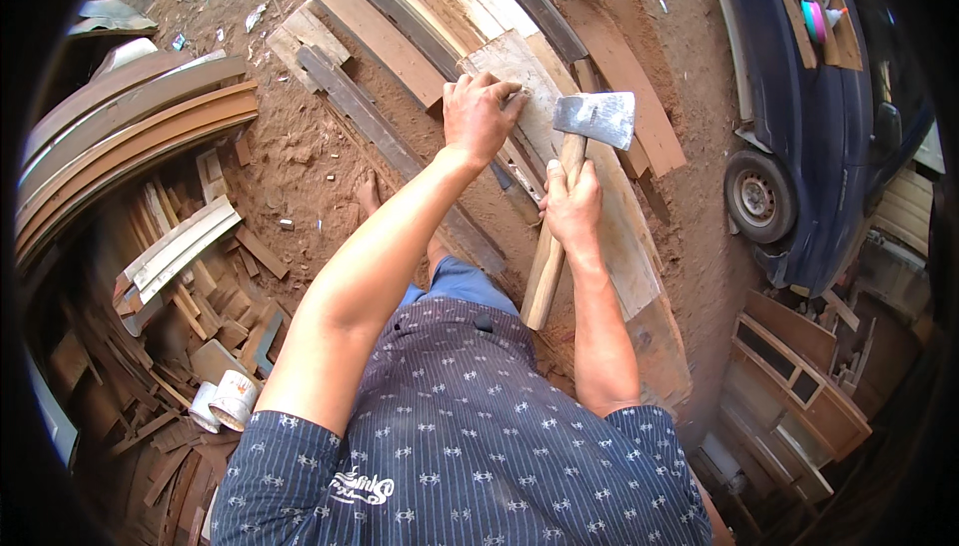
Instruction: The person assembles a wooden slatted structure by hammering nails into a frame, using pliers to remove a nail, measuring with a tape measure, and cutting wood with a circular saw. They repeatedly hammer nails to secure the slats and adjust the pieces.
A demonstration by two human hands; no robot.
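My right hand is wrapped round the wooden handle of a hatchet, high up near its metal head. The handle's lower end slants down toward my waist. Ahead and to the left, my left hand has its fingers pinched together over a worn whitish board. Whatever is between those fingertips is too small to make out. Beneath the hatchet runs a long pale plank, reaching back toward my right side.
Several long planks lie ahead on the reddish dirt ground. Stacked boards and a scrap wood pile with white cans are at left. A dark blue vehicle stands right, wooden frames behind it.
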